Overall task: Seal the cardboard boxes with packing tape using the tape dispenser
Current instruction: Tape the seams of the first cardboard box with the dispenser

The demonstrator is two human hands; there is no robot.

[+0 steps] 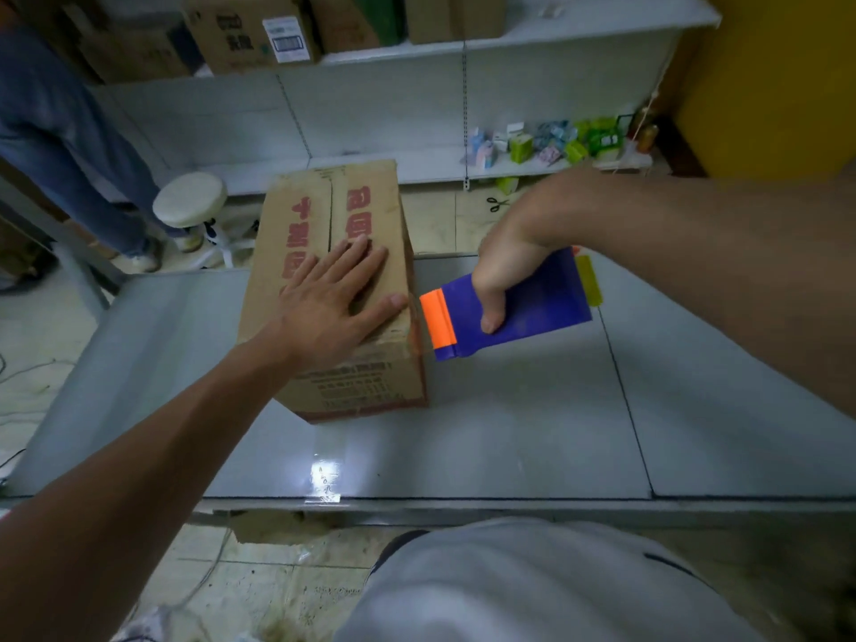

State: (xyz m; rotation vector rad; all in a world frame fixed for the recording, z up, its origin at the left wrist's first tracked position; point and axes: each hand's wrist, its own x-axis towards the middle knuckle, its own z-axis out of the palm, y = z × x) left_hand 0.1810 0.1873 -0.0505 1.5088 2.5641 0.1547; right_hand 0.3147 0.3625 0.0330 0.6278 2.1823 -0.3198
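- Grey counter (509, 433), glossy enough to bounce a light glare near the front edge.
- Cardboard box (333, 289) sits on it toward the back left: worn brown, red print, flaps closed with the seam down the middle.
- Left hand (333, 303) lies flat on the box top, fingers spread.
- Right hand (498, 275) grips a blue tape dispenser (514, 303), its orange end right at the box's right edge.
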